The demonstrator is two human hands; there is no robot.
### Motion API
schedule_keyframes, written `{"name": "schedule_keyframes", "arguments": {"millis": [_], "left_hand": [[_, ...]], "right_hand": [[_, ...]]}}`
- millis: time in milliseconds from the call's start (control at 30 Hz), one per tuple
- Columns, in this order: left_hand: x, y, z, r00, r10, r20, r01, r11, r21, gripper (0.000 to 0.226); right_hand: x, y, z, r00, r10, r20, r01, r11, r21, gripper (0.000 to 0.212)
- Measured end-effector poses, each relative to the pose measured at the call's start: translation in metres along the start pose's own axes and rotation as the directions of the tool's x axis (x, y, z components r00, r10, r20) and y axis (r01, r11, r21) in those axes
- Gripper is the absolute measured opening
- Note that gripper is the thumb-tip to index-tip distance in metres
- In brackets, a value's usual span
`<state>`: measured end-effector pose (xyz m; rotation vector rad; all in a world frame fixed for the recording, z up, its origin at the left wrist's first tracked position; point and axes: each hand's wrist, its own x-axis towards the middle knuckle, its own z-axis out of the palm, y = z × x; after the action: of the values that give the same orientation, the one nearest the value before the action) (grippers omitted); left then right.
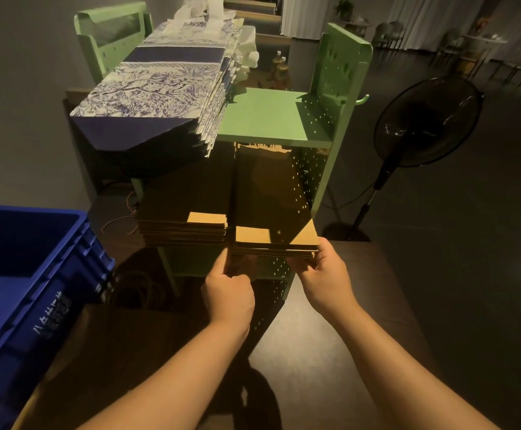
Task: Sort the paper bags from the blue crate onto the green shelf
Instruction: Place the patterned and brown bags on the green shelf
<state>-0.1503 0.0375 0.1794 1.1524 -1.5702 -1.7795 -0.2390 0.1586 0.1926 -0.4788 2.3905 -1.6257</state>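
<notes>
The green shelf [271, 119] carries patterned blue-and-white bags [156, 85] on top and two stacks of brown paper bags [184, 225] on its middle level; the blue crate [29, 274] sits left; both hands, left [228, 293] and right [324, 271], grasp the right stack's [276, 237] near edge

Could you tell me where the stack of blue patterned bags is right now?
The blue patterned bags lie on the left of the green shelf top, above the brown bag stacks.
</notes>
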Motion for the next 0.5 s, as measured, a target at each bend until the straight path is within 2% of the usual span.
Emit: {"name": "schedule_keyframes", "arguments": {"millis": [167,333,500], "left_hand": [[-0.003,0.003,0.003,0.999,0.025,-0.041,-0.025,1.000,-0.001,0.062],[-0.006,0.003,0.000,0.998,0.057,0.007,-0.058,0.994,0.093,0.061],[-0.015,0.000,-0.007,0.978,0.203,0.051,-0.209,0.965,0.158,0.062]], "right_hand": [[-0.001,-0.001,0.004,1.000,-0.003,0.001,0.003,1.000,0.022,0.033],[-0.007,-0.001,-0.003,0.995,-0.043,0.092,0.042,0.999,0.013,0.055],[-0.007,0.000,-0.006,0.997,-0.075,0.023,0.075,0.997,-0.017,0.052]]}}
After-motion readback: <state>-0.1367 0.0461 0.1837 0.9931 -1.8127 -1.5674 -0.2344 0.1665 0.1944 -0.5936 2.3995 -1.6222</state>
